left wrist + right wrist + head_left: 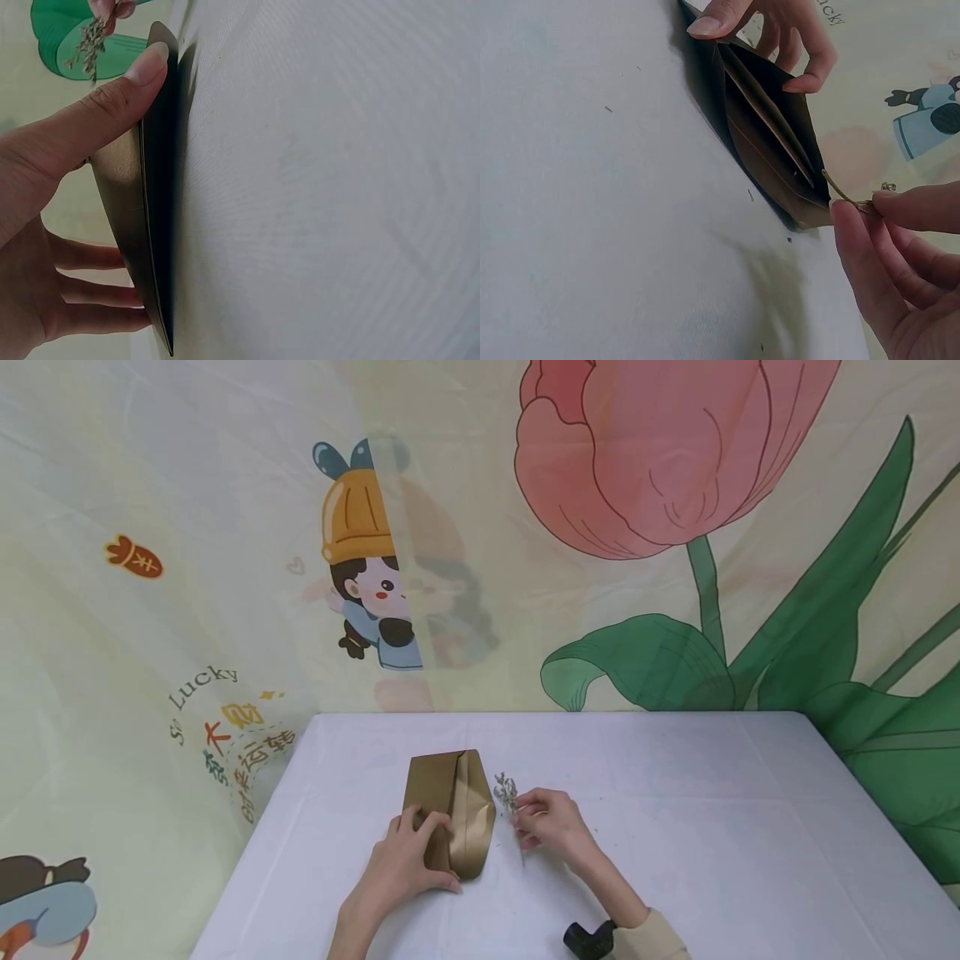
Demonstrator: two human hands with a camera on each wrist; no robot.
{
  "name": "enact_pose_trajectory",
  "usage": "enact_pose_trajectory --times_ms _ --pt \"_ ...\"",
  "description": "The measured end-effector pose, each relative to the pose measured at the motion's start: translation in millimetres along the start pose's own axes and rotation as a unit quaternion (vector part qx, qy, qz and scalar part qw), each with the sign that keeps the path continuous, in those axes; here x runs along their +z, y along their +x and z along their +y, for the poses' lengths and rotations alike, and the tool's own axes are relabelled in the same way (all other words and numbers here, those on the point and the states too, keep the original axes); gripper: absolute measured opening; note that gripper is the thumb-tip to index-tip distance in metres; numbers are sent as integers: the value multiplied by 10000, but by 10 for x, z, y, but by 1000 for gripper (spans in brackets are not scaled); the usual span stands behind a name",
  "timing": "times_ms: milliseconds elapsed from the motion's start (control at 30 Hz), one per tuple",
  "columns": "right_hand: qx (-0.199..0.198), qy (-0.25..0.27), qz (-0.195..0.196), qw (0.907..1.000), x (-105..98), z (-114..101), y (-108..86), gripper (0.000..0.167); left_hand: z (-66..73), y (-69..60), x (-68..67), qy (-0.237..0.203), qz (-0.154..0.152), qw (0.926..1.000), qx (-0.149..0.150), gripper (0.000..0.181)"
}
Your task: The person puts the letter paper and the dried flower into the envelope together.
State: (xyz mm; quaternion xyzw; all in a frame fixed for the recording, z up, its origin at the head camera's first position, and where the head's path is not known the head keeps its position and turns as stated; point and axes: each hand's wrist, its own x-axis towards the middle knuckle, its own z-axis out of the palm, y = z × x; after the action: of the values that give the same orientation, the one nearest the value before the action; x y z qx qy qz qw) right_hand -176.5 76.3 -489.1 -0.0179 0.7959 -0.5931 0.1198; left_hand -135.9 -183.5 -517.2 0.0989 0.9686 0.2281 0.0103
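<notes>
A gold-brown paper envelope (432,779) lies on the white-covered table, its flap (474,827) folded out to the right. My left hand (400,862) grips it at the near end, thumb at the near edge and fingers over the upper face. In the right wrist view the envelope's mouth (769,142) gapes, and a flat brown layer shows inside. Just right of the flap, my right hand (553,825) pinches a small sprig of dried flowers (506,791) between thumb and fingertips. The sprig's thin bare stem (838,186) points toward the envelope in the right wrist view.
Small dry crumbs (608,109) are scattered on the white tablecloth (712,827). Behind the table hangs a printed cloth with a large pink tulip (660,460). A black device (588,939) sits at my right wrist by the beige sleeve.
</notes>
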Motion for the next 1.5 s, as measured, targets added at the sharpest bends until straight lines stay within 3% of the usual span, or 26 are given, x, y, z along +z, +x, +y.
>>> enact_pose_trajectory --times_ms 500,833,1500 --pt "-141 210 -251 9994 94 41 48 22 9 1 7 1 -41 10000 -37 83" --pt "-299 340 -405 9982 182 -1 73 23 22 -19 -5 -32 62 10000 50 83" --pt "-328 481 -572 9967 400 -90 177 24 4 1 -7 69 -32 10000 36 84"
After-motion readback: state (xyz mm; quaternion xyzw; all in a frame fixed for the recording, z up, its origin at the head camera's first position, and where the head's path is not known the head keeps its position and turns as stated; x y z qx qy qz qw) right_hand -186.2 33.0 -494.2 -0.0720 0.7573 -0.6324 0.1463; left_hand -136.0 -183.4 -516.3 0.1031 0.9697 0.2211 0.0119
